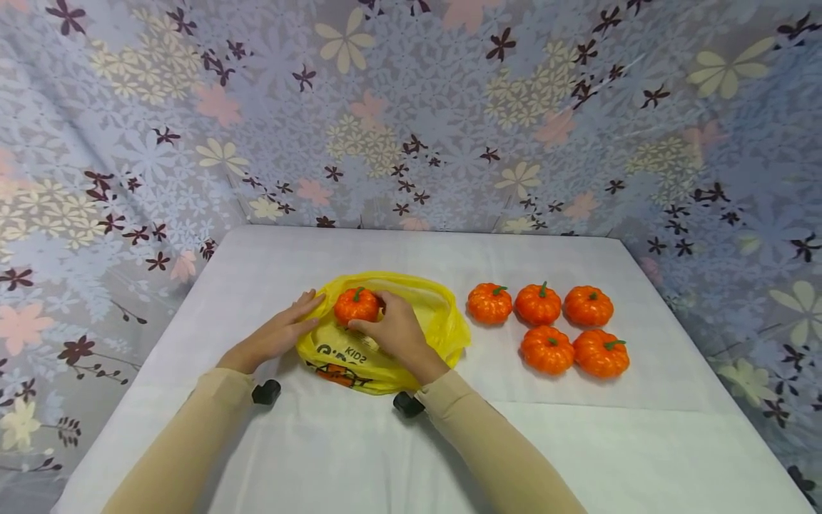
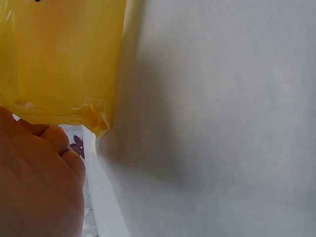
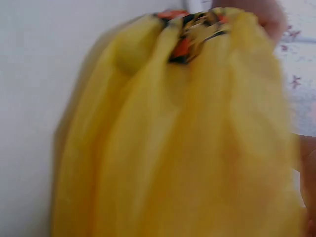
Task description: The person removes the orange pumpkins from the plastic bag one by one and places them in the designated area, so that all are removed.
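Observation:
My right hand [image 1: 401, 332] holds a small orange pumpkin [image 1: 356, 305] with a green stem between thumb and fingers. It is over the mouth of a yellow plastic bag [image 1: 443, 314], which lies spread on the table with dark lettering on its near side. At the bag's left rim, my left hand [image 1: 276, 335] touches the plastic with fingers fairly straight and thumb apart. The left wrist view shows this hand [image 2: 39, 177] beside the hanging yellow plastic [image 2: 64, 64]. Yellow folds [image 3: 197, 138] fill most of the right wrist view and hide the right hand's grip.
Several more orange pumpkins stand in two rows right of the bag, among them one in the back row [image 1: 490, 304] and one in front [image 1: 547, 350]. A white cloth [image 1: 578, 450] covers the table. Flowered fabric [image 1: 411, 114] hangs behind it.

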Demonstrator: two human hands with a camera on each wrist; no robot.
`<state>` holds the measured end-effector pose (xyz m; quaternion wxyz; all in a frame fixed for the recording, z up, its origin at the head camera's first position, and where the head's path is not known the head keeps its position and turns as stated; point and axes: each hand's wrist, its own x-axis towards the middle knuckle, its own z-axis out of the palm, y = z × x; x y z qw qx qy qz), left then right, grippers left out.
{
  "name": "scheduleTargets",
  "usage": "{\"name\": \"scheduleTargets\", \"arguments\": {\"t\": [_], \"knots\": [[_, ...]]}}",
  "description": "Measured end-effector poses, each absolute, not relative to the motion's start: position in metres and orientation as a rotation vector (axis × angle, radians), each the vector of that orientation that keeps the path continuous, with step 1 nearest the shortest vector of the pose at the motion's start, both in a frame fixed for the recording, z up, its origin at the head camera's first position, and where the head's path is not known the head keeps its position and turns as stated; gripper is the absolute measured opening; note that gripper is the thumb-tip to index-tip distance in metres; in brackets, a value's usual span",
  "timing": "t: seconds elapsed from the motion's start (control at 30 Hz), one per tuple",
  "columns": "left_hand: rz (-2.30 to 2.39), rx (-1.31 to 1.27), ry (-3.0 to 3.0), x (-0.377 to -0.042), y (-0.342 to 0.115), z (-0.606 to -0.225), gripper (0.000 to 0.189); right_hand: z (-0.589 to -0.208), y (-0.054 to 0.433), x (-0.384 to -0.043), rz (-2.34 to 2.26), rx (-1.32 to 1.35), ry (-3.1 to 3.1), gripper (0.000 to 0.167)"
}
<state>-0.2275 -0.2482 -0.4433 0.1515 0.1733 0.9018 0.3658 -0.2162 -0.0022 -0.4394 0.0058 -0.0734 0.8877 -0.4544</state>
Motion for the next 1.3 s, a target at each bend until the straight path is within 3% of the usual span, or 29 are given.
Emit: {"name": "scheduleTargets", "arguments": {"t": [0.7,1.3], "knots": [[1.022,0.468,2.581,-0.228,-0.253,-0.445,0.061,-0.406,0.053,-0.189,-1.610,-0.274,2.802,0.073],[1.028,0.462,2.560,-0.228,-0.247,-0.445,0.062,-0.406,0.126,-0.167,-1.633,-0.124,2.851,0.076]]}}
